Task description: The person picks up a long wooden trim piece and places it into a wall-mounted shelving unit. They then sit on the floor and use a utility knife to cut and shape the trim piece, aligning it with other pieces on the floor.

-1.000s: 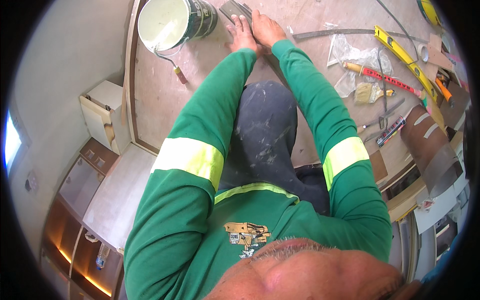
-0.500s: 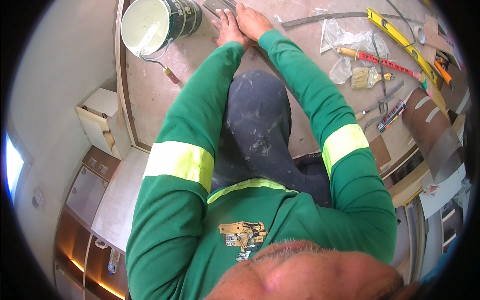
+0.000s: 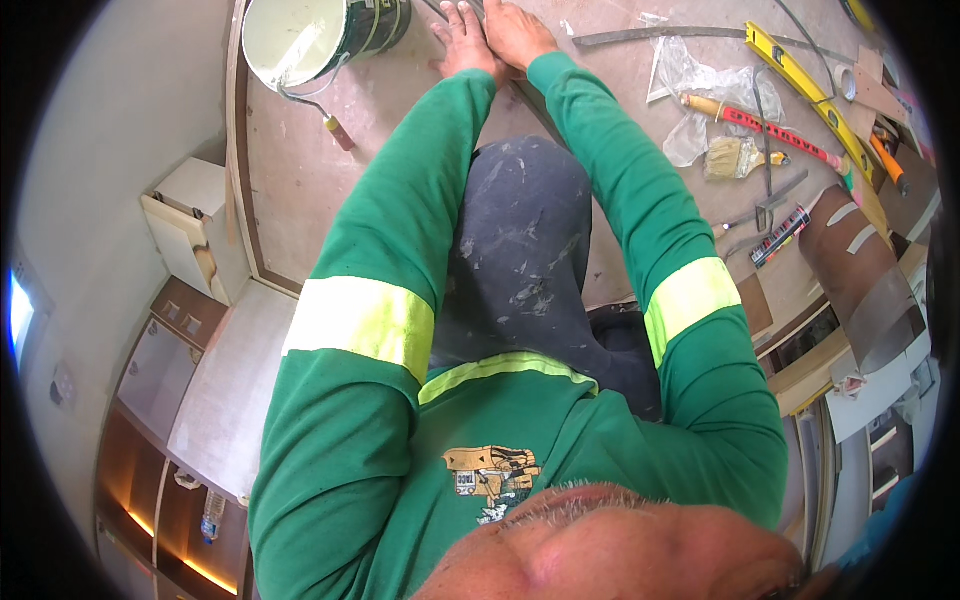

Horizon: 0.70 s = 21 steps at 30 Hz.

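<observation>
Plywood board point(image 3: 330, 190) fills the upper half, the person kneeling on it, one dark knee point(image 3: 520, 230) forward. At eleven o'clock a paint bucket point(image 3: 310, 35) lies tipped, pale inside showing, a roller handle point(image 3: 325, 118) hanging from its rim. Toward two o'clock sit a yellow level point(image 3: 800, 80), a clear plastic bag point(image 3: 700, 85) and a small brush point(image 3: 735, 158). At twelve o'clock the left hand point(image 3: 465, 40) and right hand point(image 3: 515, 32) press flat, side by side, fingers spread, on a thin grey strip point(image 3: 520, 95) that is mostly hidden. Since a second ago both have slid further toward the frame's top edge, the bucket likewise, suggesting the head tipped down while the pressing continues.
</observation>
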Motion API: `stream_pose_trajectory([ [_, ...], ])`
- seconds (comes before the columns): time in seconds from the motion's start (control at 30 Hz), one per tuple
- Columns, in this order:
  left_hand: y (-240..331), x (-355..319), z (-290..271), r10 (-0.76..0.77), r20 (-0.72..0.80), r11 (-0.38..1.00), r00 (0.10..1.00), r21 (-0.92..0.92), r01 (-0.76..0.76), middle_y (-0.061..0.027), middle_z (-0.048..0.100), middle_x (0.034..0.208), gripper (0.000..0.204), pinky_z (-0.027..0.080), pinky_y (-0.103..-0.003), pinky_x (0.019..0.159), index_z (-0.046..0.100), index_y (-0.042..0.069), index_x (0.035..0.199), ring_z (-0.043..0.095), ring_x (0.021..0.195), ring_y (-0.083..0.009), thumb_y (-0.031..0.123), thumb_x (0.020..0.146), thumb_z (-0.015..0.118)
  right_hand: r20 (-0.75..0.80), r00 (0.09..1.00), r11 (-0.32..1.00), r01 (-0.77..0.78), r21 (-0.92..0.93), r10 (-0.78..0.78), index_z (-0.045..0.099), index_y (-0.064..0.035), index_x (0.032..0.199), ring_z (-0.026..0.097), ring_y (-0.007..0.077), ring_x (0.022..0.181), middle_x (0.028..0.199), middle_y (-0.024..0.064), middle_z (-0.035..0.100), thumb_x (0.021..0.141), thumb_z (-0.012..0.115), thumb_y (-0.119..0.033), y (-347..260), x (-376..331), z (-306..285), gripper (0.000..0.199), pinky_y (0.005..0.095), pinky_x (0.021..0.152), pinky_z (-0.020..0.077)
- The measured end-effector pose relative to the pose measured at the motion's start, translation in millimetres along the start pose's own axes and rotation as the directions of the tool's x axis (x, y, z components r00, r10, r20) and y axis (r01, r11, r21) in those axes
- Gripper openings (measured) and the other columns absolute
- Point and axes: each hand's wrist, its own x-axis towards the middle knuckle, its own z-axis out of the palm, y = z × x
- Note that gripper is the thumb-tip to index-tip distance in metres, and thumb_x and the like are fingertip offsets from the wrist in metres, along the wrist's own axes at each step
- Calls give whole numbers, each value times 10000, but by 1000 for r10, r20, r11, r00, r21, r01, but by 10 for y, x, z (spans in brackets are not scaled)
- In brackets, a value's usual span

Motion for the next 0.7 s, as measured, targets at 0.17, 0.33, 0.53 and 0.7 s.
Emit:
stream_pose_trajectory([
  [0.17, 195, -125, -253, 31, -145, 999, 989, 17, -29, -204, 198, 1675, 1063, 346, -592, 1163, 215, 76, 1631, 233, 1523, -455, 503, 829, 766, 29, 999, 1000, -17, 20, 17, 525, -8, 1261, 658, 471, 1070, 1155, 320, 671, 1067, 353, -297, -11, 46, 1, 388, 544, 920, 533],
  [0.33, -296, 188, 310, 157, -243, 984, 957, -41, -171, -241, 43, 1714, 1171, 232, -625, 1210, 121, 68, 1655, 71, 1548, -522, 546, 800, 762, 73, 997, 1000, -28, -5, 29, 536, -14, 1281, 666, 461, 1075, 1169, 311, 675, 1067, 356, -289, -60, 30, 46, 392, 542, 927, 539],
  [0.53, -9, 22, -42, 5, 12, 999, 1000, 45, -5, -111, -47, 1744, 1312, 330, -659, 1164, 37, 147, 1669, 54, 1585, -432, 590, 724, 832, 52, 998, 999, -31, -21, 32, 495, -1, 1158, 696, 470, 1021, 1086, 294, 706, 1009, 475, -215, 161, -325, -9, 262, 543, 882, 565],
  [0.7, 55, -24, -127, 39, 2, 997, 999, 61, -39, -167, -45, 1730, 1496, 280, -517, 1252, 21, 65, 1652, 54, 1578, -435, 599, 593, 933, 52, 998, 997, -14, -80, 18, 486, -15, 1141, 709, 454, 982, 1028, 285, 710, 1021, 508, -207, 338, -940, -96, 228, 543, 840, 575],
])
